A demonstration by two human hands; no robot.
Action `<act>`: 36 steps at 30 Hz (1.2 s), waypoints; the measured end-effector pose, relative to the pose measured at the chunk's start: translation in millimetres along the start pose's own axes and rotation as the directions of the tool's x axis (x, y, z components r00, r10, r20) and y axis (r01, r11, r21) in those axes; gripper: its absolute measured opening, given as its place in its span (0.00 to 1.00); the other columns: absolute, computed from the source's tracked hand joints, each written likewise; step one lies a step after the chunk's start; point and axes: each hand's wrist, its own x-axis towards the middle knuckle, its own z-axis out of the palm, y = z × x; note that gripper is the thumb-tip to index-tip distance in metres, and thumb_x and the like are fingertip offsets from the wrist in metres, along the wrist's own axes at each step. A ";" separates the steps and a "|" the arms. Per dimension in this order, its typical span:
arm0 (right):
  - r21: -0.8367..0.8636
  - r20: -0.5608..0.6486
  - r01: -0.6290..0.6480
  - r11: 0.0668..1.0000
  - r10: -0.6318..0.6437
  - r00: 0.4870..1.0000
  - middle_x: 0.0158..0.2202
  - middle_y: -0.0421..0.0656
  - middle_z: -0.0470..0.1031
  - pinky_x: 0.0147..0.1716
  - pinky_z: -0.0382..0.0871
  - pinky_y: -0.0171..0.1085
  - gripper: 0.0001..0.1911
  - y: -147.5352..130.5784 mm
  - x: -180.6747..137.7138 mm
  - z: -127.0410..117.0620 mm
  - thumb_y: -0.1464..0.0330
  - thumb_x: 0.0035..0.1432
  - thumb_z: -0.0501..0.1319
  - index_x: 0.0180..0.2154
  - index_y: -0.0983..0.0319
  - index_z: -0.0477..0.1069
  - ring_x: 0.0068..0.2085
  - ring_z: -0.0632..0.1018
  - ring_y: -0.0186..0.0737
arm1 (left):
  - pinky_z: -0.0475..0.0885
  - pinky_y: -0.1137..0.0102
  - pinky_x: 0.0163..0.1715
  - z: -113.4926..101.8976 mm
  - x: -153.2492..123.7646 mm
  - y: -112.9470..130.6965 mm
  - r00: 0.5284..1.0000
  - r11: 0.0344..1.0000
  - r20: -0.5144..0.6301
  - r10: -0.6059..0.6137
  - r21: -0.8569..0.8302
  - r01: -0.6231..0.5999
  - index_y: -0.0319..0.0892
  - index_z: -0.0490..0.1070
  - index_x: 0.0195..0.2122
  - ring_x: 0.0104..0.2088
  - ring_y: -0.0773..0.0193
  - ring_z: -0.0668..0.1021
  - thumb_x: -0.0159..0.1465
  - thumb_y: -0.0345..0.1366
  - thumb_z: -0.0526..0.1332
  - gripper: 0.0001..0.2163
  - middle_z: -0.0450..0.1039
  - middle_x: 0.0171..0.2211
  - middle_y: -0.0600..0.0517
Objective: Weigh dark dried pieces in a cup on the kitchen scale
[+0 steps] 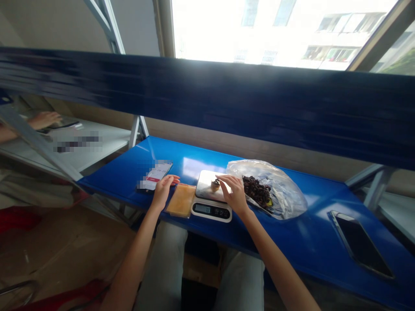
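A kitchen scale (212, 210) with a lit display stands before me on the blue table. On its metal plate sits a small tan bag or cup (214, 185) with dark pieces at its top. My right hand (235, 192) is over the plate, finger and thumb stretched apart beside that small bag or cup. Right of it, a clear plastic bag (290, 194) lies spread open with a heap of dark dried pieces (256, 190). My left hand (164, 188) is open, empty, between a phone (158, 172) and a stack of flat yellowish packets (181, 201).
A second phone (361, 242) lies on the right of the blue table (311, 237). A blue shelf beam (207, 99) crosses above, on grey metal legs. At the left, another person's hand (45, 119) rests over a white table (113, 138).
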 end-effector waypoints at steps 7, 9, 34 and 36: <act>0.026 -0.006 -0.006 1.000 0.006 1.000 0.42 0.41 0.78 0.44 0.66 0.41 0.12 -0.7 0.0 -0.7 0.70 0.64 0.53 0.45 0.55 0.73 0.44 0.77 0.40 | 0.68 0.67 0.39 0.0 -1.2 1.2 1.000 1.000 0.000 -0.010 0.005 0.010 0.38 0.74 0.31 0.35 0.60 0.76 0.57 0.43 0.56 0.13 0.75 0.30 0.48; 0.026 0.004 -0.010 1.000 0.010 1.000 0.41 0.41 0.79 0.44 0.66 0.41 0.12 -0.3 -0.1 -0.6 0.70 0.64 0.53 0.45 0.56 0.73 0.43 0.77 0.41 | 0.68 0.67 0.39 0.0 -1.3 1.5 1.000 1.000 -0.003 -0.009 0.007 0.009 0.38 0.74 0.31 0.35 0.59 0.76 0.57 0.43 0.57 0.13 0.75 0.30 0.48; -0.014 0.013 0.006 1.000 -0.006 1.000 0.44 0.44 0.77 0.45 0.67 0.42 0.11 -9.7 -1.4 5.4 0.68 0.63 0.54 0.44 0.56 0.73 0.44 0.77 0.40 | 0.69 0.67 0.38 -8.4 4.1 -2.3 1.000 1.000 -0.011 -0.020 0.011 0.020 0.39 0.75 0.31 0.35 0.59 0.77 0.55 0.45 0.58 0.14 0.76 0.30 0.48; -0.001 -0.036 0.002 1.000 -0.002 0.999 0.47 0.45 0.74 0.44 0.68 0.42 0.10 -10.1 0.1 6.1 0.66 0.62 0.56 0.43 0.56 0.73 0.44 0.77 0.40 | 0.70 0.67 0.38 -10.2 6.1 -3.0 1.000 1.000 -0.015 -0.014 0.015 0.014 0.39 0.75 0.31 0.35 0.58 0.77 0.55 0.45 0.58 0.14 0.76 0.30 0.48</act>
